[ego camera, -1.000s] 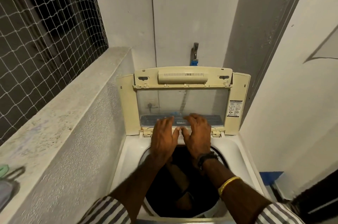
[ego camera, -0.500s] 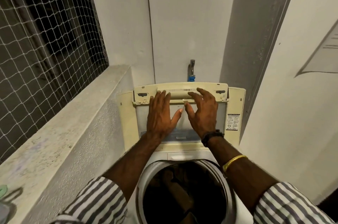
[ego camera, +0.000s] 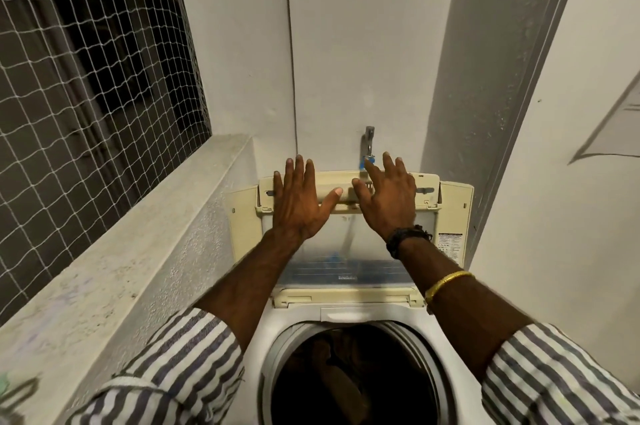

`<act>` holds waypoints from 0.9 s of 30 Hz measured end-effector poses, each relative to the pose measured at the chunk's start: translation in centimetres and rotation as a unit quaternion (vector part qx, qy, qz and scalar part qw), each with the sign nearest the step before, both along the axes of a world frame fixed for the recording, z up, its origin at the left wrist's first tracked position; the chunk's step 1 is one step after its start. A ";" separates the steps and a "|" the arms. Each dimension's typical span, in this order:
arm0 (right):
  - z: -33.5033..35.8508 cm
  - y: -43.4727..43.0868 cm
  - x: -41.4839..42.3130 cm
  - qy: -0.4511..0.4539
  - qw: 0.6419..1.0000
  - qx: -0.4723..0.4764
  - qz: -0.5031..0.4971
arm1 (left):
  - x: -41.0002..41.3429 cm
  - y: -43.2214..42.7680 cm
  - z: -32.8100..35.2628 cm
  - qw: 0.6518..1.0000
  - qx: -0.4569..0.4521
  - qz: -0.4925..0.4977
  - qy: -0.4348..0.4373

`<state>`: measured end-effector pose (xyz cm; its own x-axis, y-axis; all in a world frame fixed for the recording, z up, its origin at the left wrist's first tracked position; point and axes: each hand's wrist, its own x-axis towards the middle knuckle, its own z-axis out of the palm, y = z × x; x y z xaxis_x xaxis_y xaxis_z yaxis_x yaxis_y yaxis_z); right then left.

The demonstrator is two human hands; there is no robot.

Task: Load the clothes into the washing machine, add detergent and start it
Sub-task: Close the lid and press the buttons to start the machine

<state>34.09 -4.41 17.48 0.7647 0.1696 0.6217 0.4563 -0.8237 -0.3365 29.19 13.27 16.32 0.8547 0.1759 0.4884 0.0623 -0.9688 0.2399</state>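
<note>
Yellowed cream plastic lid [ego camera: 349, 241] of the white top-load washing machine [ego camera: 349, 315], standing upright against the pale wall, clear window panel in the middle. Both hands up at its top edge: left hand [ego camera: 299, 202] flat with fingers [ego camera: 298, 170] spread apart, thumb lying across the long cream handle bar [ego camera: 341, 194]; right hand [ego camera: 389, 201] also splayed, fingers apart, resting over the same bar. Not clamped on anything, just palms laid on plastic.

Dark clothes [ego camera: 339, 376] sitting down in the round drum opening, too shadowy to make out pieces. No detergent container anywhere in view, so probably not added yet — can't tell for sure.

Stuff that could go sideways from here:
- Open-palm hold only, so a pull forward could let the lid slip and slam onto the rim.
- Old, brittle-looking hinges at the base; a hard drop might crack them.
- Metal tap with blue fitting [ego camera: 369, 147] right behind the right fingertips, easy to knock.
- Closing now could mean skipping detergent altogether.
- Striped sleeves hanging near the drum edge, possible pinch under the lid.
</note>
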 end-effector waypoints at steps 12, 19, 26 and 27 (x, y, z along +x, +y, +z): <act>-2.3 -0.4 1.7 0.019 1.000 -0.003 -0.006 | 1.0 1.6 -0.9 0.999 0.018 0.010 -0.038; -3.2 -0.3 0.6 -0.014 1.000 0.013 -0.021 | 0.4 0.3 -2.0 0.997 0.011 0.045 -0.061; -3.5 -0.7 -0.4 -0.021 0.999 0.008 -0.030 | -0.7 -0.7 -2.3 0.995 -0.002 0.064 -0.081; -3.6 -0.8 -0.7 -0.023 0.999 0.008 -0.032 | -0.9 -0.9 -2.4 0.994 -0.003 0.065 -0.085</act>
